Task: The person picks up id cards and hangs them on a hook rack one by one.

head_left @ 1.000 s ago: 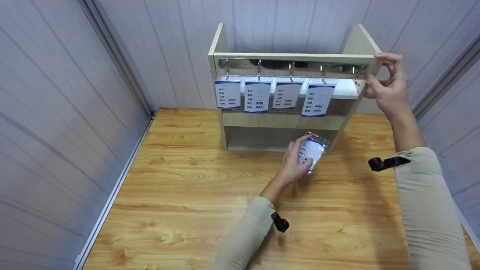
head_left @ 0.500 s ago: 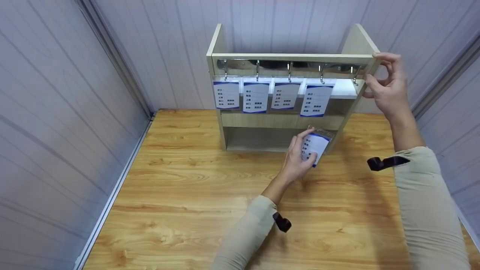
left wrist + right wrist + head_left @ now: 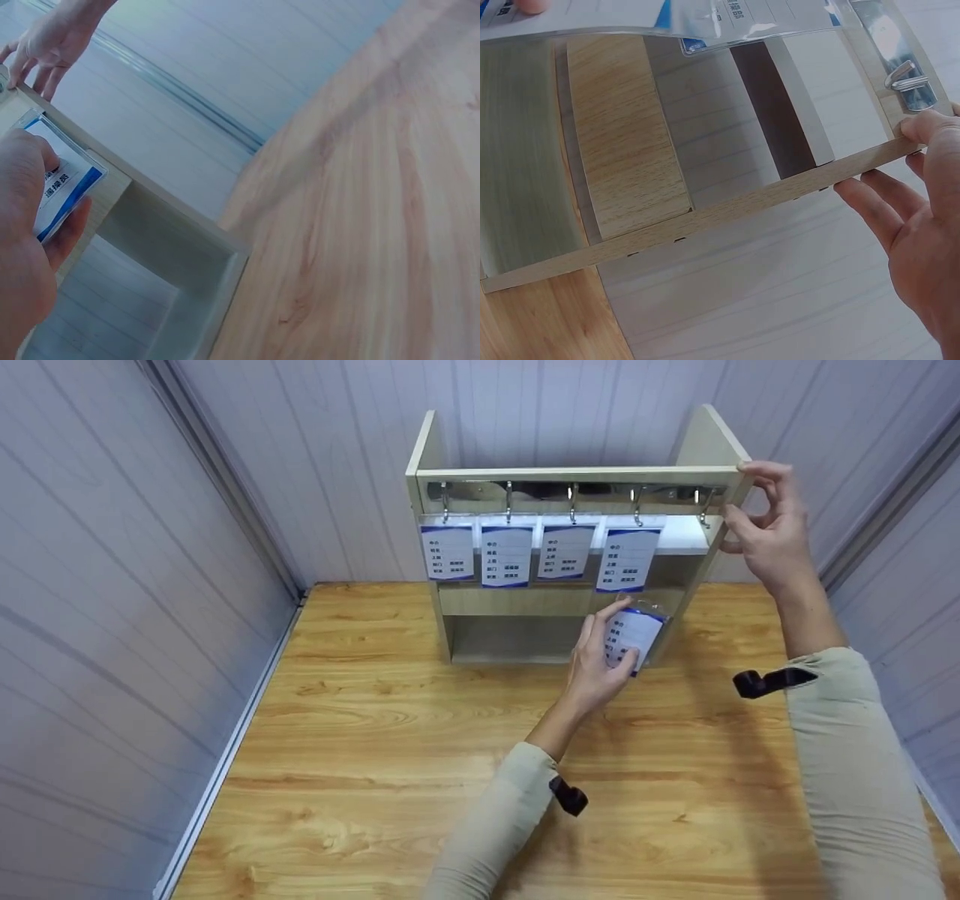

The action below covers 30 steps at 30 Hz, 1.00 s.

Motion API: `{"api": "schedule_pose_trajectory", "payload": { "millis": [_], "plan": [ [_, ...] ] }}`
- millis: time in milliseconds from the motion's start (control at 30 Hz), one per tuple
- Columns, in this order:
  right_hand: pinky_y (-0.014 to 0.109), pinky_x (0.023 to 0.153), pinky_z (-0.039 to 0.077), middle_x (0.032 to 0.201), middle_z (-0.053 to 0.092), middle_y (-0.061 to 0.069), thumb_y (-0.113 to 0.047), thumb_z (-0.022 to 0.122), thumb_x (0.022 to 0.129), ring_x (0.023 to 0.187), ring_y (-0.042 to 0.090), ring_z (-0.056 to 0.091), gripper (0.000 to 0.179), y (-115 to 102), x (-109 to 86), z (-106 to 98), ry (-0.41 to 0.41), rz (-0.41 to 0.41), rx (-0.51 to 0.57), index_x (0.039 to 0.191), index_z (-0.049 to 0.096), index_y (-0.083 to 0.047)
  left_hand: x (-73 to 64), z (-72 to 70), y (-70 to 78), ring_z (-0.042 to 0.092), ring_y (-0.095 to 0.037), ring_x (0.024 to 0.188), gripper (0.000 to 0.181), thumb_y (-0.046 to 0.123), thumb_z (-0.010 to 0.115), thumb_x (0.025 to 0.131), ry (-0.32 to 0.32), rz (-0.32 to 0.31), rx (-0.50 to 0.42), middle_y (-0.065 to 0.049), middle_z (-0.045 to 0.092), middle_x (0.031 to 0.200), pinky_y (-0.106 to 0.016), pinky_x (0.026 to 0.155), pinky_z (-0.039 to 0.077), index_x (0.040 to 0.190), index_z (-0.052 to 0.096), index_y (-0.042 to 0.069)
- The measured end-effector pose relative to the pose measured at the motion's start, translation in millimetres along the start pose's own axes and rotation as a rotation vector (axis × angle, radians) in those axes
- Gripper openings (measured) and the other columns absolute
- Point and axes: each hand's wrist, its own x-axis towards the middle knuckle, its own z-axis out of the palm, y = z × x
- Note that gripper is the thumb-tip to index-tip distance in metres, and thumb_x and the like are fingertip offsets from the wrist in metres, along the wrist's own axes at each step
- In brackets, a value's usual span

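My left hand [image 3: 600, 664] holds a badge in a clear sleeve [image 3: 634, 634], thumb on its face and fingers behind, in front of the wooden rack's lower right part. In the left wrist view the badge [image 3: 66, 180] shows its blue-banded end. My right hand [image 3: 776, 529] grips the upper right side panel of the wooden rack [image 3: 570, 601]; in the right wrist view its thumb and fingers [image 3: 885, 195] lie on either side of the panel edge. Several similar badges [image 3: 506, 556] hang from hooks on a metal strip [image 3: 540, 495]. The rightmost hook [image 3: 703, 510] carries nothing.
The rack stands on a wood-grain table [image 3: 360, 750] close to the back wall [image 3: 570, 412]. Panelled walls rise at the left [image 3: 112, 622] and right. Black wrist straps [image 3: 772, 682] stick out from both sleeves.
My left hand has raised the badge toward the hooks, slightly to the right. My right hand keeps its grip on the rack's side. The head view has shifted slightly.
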Motion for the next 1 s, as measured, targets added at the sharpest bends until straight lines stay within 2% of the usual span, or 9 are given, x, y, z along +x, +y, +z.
{"api": "schedule_pose_trajectory", "payload": {
  "millis": [167, 333, 600, 767, 1000],
  "plan": [
    [0.024, 0.063, 0.066, 0.149, 0.054, 0.005, 0.004, 0.065, 0.104, 0.095, 0.015, 0.077, 0.05, 0, -0.6, -1, 0.001, -0.014, -0.011, 0.149, 0.059, -0.017, 7.4, -1.4, 8.0, 0.055, -0.009, 0.096, 0.072, 0.008, 0.078, 0.098, 0.009, 0.028, 0.002, -0.016, 0.062, 0.129, -0.014, 0.079, 0.047, 0.163, 0.05, 0.018],
    [0.025, 0.063, 0.066, 0.151, 0.055, 0.005, 0.004, 0.066, 0.104, 0.096, 0.016, 0.077, 0.05, 1, -1.2, -1, 0.005, -0.005, -0.022, 0.148, 0.06, -0.018, 16.5, -2.2, 17.1, 0.055, -0.01, 0.094, 0.072, 0.007, 0.078, 0.098, 0.016, 0.054, 0.008, -0.015, 0.061, 0.127, -0.014, 0.076, 0.047, 0.163, 0.051, 0.018],
    [0.026, 0.064, 0.067, 0.15, 0.055, 0.005, 0.004, 0.066, 0.104, 0.099, 0.017, 0.077, 0.05, -1, -0.4, -1, 0.009, 0.003, -0.031, 0.148, 0.06, -0.02, 30.2, -4.5, 32.3, 0.054, -0.007, 0.1, 0.072, 0.007, 0.077, 0.1, 0.005, 0.056, -0.011, -0.014, 0.057, 0.125, -0.011, 0.081, 0.049, 0.165, 0.05, 0.02],
    [0.026, 0.064, 0.067, 0.151, 0.054, 0.005, 0.004, 0.067, 0.104, 0.1, 0.018, 0.077, 0.05, -1, -0.1, -1, 0.004, 0.012, -0.024, 0.148, 0.06, -0.019, 37.3, -4.4, 37.9, 0.049, -0.006, 0.097, 0.072, 0.006, 0.078, 0.099, 0.005, 0.063, 0.014, -0.012, 0.055, 0.12, -0.011, 0.079, 0.045, 0.164, 0.05, 0.021],
    [0.027, 0.064, 0.067, 0.15, 0.054, 0.004, 0.005, 0.068, 0.103, 0.099, 0.017, 0.077, 0.051, -1, 0.2, -3, -0.003, 0.014, -0.004, 0.148, 0.061, -0.018, 48.4, -4.0, 43.4, 0.048, -0.006, 0.093, 0.072, 0.006, 0.078, 0.099, -0.001, 0.081, 0.056, -0.011, 0.054, 0.119, -0.011, 0.075, 0.043, 0.164, 0.052, 0.021]
  ]
}}
